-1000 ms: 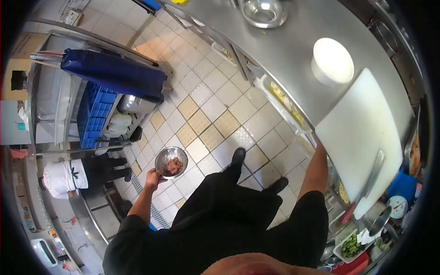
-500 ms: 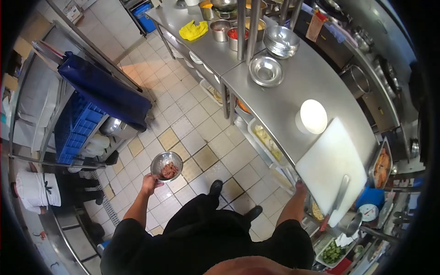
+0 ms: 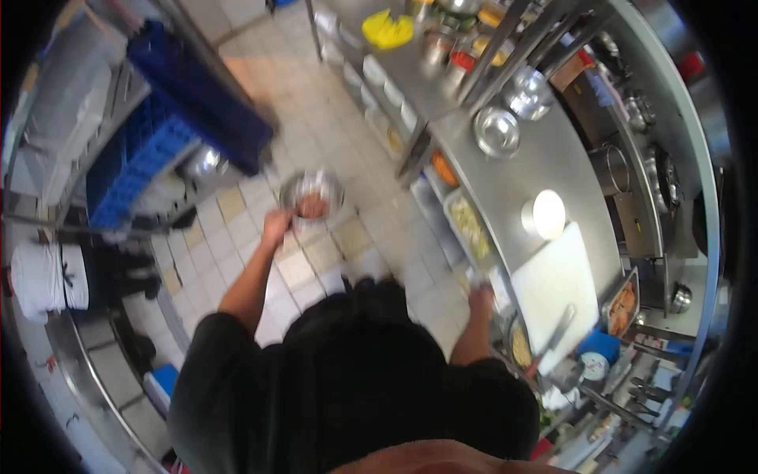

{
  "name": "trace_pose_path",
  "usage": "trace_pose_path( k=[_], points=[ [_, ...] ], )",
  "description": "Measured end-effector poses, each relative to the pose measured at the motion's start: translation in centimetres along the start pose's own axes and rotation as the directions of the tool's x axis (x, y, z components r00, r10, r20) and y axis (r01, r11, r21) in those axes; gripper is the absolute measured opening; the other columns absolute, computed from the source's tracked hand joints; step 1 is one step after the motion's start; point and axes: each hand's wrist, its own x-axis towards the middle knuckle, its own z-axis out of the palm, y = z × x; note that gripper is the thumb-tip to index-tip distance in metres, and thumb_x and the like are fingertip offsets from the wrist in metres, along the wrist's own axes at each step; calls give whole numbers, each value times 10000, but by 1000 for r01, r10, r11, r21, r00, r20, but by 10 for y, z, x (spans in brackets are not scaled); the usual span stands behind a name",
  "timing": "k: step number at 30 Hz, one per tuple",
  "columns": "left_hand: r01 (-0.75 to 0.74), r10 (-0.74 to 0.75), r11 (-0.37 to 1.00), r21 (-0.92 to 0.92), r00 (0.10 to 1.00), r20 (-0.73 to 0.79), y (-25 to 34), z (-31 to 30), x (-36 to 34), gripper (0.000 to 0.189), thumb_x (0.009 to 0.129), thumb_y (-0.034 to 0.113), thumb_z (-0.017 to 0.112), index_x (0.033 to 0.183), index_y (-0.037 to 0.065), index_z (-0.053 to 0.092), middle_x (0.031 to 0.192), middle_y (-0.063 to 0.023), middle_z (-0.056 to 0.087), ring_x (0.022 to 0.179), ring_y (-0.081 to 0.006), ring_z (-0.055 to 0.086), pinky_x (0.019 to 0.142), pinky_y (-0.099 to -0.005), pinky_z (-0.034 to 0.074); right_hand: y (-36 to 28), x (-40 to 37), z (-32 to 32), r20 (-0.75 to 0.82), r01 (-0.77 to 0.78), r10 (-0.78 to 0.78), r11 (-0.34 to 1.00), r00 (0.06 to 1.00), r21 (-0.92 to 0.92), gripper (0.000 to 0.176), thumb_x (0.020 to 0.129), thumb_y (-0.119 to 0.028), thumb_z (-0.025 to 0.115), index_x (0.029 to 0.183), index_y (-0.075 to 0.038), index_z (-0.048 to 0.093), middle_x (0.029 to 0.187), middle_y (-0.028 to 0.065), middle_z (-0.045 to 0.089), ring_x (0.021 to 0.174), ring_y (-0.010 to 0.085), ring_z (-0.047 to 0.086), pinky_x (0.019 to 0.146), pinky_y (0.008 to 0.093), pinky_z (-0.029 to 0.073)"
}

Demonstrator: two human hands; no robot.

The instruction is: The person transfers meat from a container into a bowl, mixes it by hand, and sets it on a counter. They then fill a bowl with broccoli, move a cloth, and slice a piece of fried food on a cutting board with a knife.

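My left hand (image 3: 276, 227) grips the near-left rim of a steel mixing bowl (image 3: 328, 186), which hangs out over the tiled floor. Pieces of raw meat (image 3: 313, 205) lie in it. On the other side my right hand (image 3: 480, 297) is low beside the counter's edge, close to the containers under it. Motion smears its fingers, so whether it holds anything does not show. Nearest to it on the counter is a white cutting board (image 3: 557, 288), with a knife (image 3: 562, 328) lying across its lower part.
A white bowl (image 3: 545, 215) and steel bowls (image 3: 497, 132) stand on the steel counter (image 3: 509, 186). Below its edge is a tray of pale cut food (image 3: 469, 225). At left are blue crates (image 3: 138, 162) on a rack and another person (image 3: 51, 280) in white.
The whole view has turned and shifted. My left hand has carried the bowl of meat farther forward. My right hand has moved forward along the counter's side, away from the cutting board's edge.
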Motion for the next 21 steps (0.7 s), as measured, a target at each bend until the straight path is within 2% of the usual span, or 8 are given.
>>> trace_pose_path(
  k=[1,2,3,5,6,10,14,21],
  points=[
    [23,-28,989,-147,999,-36,28,12,-3,261,788,220,675,622,49,568,572,-18,492,496,-122,466,435,-307,426,-25,26,13,32,41,-50,974,998,225,296,770,-247,646,963,-22,627,942,163,638,898,335,606,808,436,489],
    [-2,4,991,-137,1000,13,32,15,11,121,805,143,628,776,32,592,634,-4,515,524,-117,472,476,-284,432,-80,49,3,284,-260,24,483,958,836,288,838,-244,598,1033,-32,599,952,123,626,885,278,595,790,392,483],
    [29,-36,978,-206,999,-34,66,25,1,108,809,117,641,819,21,593,671,-7,537,557,-120,522,501,-284,499,-136,71,-7,516,-461,97,-333,851,823,282,906,-242,549,1104,-42,571,963,83,614,873,220,584,772,348,477],
    [39,-41,972,-234,999,-6,99,37,8,106,813,97,645,858,17,593,725,-24,579,610,-133,585,551,-277,556,-258,106,-75,302,-510,-434,-524,849,682,339,932,-153,515,1242,-17,496,943,45,560,810,142,543,661,266,438],
    [38,-40,965,-260,999,-1,110,43,7,101,816,95,643,860,18,594,736,-30,589,622,-136,597,558,-272,560,-284,139,-61,204,-571,-610,-499,766,652,450,926,-184,529,1317,17,433,1175,103,560,1056,239,552,930,402,451],
    [6,-3,944,-331,1000,10,144,56,34,79,821,83,637,856,22,601,772,-50,620,638,-139,618,566,-262,568,-456,174,-185,171,-378,-533,-308,829,873,344,873,-2,474,1211,32,525,1016,91,633,853,203,630,752,331,501],
    [13,-16,944,-329,1000,-6,166,62,69,68,823,78,635,837,20,601,782,-56,627,629,-135,616,564,-266,569,-540,231,-141,-127,370,-564,340,816,865,361,823,9,480,1169,5,585,993,177,665,866,326,656,797,367,508],
    [-31,4,924,-381,997,-71,216,60,126,75,792,57,640,843,15,605,741,-40,601,613,-119,588,547,-275,561,-621,271,-154,-112,628,-769,419,630,656,317,767,-104,622,1074,-33,654,1015,245,603,962,420,583,854,441,476]
  ],
)
